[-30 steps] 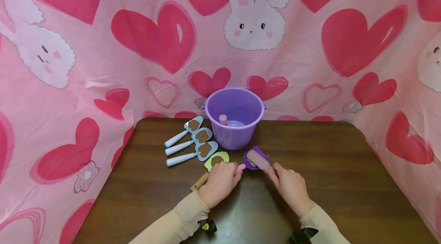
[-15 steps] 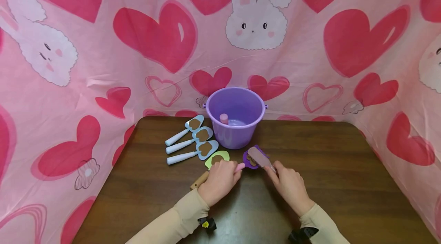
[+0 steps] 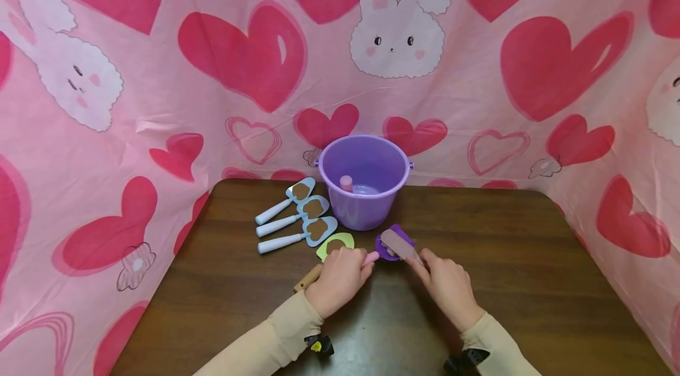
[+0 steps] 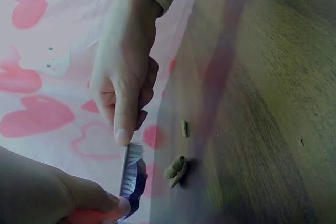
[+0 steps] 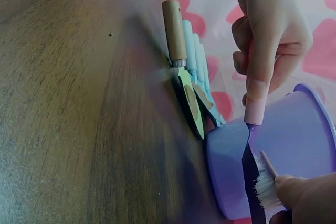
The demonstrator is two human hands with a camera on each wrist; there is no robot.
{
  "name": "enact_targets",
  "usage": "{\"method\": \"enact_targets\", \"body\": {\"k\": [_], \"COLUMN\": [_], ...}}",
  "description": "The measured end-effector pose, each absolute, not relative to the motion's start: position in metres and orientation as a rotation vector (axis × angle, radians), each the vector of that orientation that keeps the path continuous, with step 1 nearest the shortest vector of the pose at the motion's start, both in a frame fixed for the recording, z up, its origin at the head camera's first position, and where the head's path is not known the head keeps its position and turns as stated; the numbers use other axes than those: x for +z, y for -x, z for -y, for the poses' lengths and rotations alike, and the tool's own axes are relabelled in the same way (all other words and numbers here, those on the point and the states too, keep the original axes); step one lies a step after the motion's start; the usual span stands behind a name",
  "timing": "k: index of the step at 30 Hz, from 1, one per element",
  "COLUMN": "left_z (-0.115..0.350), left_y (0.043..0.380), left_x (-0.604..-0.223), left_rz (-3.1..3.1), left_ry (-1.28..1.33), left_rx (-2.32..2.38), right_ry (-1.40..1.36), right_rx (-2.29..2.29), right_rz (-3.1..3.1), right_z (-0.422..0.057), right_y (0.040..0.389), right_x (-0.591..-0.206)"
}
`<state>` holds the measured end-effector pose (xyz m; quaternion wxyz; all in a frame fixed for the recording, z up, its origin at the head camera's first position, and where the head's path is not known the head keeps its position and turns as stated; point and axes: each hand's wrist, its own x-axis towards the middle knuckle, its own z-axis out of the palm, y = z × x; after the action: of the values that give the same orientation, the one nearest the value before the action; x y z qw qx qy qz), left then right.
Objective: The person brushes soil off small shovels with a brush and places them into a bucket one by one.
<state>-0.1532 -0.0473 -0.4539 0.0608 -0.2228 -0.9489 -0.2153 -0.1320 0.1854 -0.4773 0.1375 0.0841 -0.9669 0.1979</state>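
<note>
My left hand (image 3: 338,280) grips the pink handle (image 3: 371,258) of a small trowel with a purple blade (image 3: 380,247). My right hand (image 3: 450,288) holds a brush (image 3: 397,244) with a pale pinkish back. White bristles (image 5: 266,187) press against the blade in the right wrist view, and the brush hides most of that blade in the head view. Beside my left hand lies a green trowel (image 3: 347,239) with a wooden handle (image 3: 307,278), partly covered by the hand.
Three light-blue trowels (image 3: 278,244) with brown patches lie to the left. A purple bucket (image 3: 361,211) stands behind, a pink cylindrical end (image 3: 346,183) showing inside. Small brownish lumps (image 4: 177,170) appear in the left wrist view. A pink patterned cloth (image 3: 462,98) surrounds the wooden table (image 3: 510,246).
The brush has shifted slightly back and forth over the purple blade, with a brown patch showing beneath it half a second ago. My left hand has kept its place on the handle.
</note>
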Motion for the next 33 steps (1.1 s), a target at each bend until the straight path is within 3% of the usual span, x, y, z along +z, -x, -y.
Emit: {"method": "enact_targets", "body": {"k": [11, 19, 33], "left_z": [0.0495, 0.0491, 0.051], "left_y": [0.1518, 0.1554, 0.1558], "left_x": [-0.4548, -0.4524, -0.4469], "left_rz": [2.84, 2.857, 2.904], "left_ry": [0.707, 0.69, 0.704], "left_rx": [-0.624, -0.684, -0.733], "right_ry": [-0.198, -0.325, -0.232], "right_rx": [0.623, 0.631, 0.573], "right_rz": [2.78, 2.753, 2.743], "right_z": [-0.1921, -0.1835, -0.19], "right_y": [0.1343, 0.1313, 0.1349], "right_x": [-0.4799, -0.4787, -0.478]}}
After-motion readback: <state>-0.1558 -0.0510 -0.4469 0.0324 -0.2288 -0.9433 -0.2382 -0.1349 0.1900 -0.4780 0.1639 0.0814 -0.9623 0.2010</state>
